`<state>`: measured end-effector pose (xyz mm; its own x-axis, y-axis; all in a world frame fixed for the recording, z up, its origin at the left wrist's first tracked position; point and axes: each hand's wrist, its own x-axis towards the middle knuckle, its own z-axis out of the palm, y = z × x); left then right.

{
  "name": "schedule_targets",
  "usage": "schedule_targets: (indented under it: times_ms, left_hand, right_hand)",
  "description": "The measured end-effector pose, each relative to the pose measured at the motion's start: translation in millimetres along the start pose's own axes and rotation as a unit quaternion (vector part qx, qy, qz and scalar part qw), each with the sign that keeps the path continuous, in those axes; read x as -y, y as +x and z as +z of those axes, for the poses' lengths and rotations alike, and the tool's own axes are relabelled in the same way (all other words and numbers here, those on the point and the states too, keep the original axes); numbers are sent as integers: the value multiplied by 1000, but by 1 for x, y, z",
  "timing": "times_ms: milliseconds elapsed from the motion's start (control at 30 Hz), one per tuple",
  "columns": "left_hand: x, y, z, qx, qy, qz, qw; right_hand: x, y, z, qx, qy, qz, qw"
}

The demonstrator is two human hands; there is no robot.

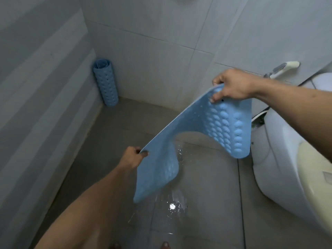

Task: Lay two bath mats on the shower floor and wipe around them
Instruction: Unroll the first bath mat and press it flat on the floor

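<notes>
A light blue rubber bath mat (190,130) with round bumps and small holes hangs spread in the air above the grey shower floor (115,133). My left hand (132,157) pinches its near edge and my right hand (231,85) grips its far edge, so the mat sags between them with both ends drooping. A second blue mat (105,83) stands rolled up and upright in the far left corner, against the tiled walls.
A white toilet (287,166) with a cream lid fills the right side, and a spray handle (282,69) hangs on the wall above it. Water glistens on the floor (172,205) below the mat. Toes show at the bottom edge.
</notes>
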<state>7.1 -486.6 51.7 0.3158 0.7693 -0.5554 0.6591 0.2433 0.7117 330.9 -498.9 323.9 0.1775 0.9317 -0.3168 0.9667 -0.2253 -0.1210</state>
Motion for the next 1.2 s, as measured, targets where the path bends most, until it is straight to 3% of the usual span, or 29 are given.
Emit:
schedule_targets:
  times_ms: [167,367,500,633,700,800,900,1000,1100,1200]
  left_hand:
    - [4,27,-74,-26,151,41,987]
    - [1,45,-118,33,356,95,929]
    - [-15,58,-118,181,519,23,835]
    - [-37,96,-84,310,579,-123,744]
    - [-43,134,-63,335,604,-150,708]
    - [-22,204,-36,304,595,-127,733]
    - [18,272,-8,249,610,-96,746]
    - [59,343,16,103,604,19,790]
    - [88,404,26,-73,628,152,759]
    - [106,454,25,-158,663,163,714]
  right_hand:
    - [-31,-8,88,15,20,86,996]
    - [-36,-14,182,90,62,98,989]
    - [-51,-6,227,206,106,88,969]
    - [-79,17,282,308,140,73,938]
    - [-98,39,314,321,142,80,933]
    - [-123,85,367,291,139,100,941]
    - [-152,137,425,209,134,123,961]
    - [-174,196,479,108,95,165,976]
    - [-186,249,516,-3,14,191,982]
    - [-199,288,541,-71,-64,219,971]
